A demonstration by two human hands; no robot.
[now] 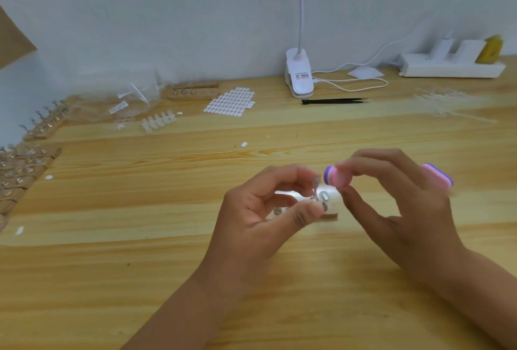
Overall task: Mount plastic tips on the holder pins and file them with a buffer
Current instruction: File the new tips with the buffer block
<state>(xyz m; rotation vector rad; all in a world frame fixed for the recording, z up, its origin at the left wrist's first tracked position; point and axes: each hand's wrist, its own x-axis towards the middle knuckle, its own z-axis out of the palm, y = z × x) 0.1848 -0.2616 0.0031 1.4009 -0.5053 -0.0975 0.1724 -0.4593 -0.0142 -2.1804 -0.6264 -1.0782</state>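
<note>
At the back left of the desk [279, 279] lie clear plastic bags [140, 92] with small white labels; what is inside them is too faint to name. Just right of them a wooden block [193, 91] carries three upright pins. More wooden blocks [44, 123] with pins stand in rows along the left edge, and the lowest ones are cut off by the frame. The power strip [450, 66] at the back right holds white plugs and one yellow piece.

Near the middle of the desk, the left hand [260, 210] has its grip curled, and thumb and forefinger pinch a metal holder pin [316, 184]. Under it sits a small holder [330, 204], so bright from glare that its shape is hard to read, and whether a plastic tip is on the pin I cannot tell. The right hand [397, 210] pinches a pink and purple buffer [334, 177] in its grip, with one end just beside the pin; the middle of the buffer is hidden behind the fingers.

A white sheet of oval tabs [230, 101], a strip of tips [158, 123] and black tweezers [334, 101] lie further back. The neck of the clip lamp [299, 75] runs out of the top edge. A pale pile [444, 103] at the right is blurred.
</note>
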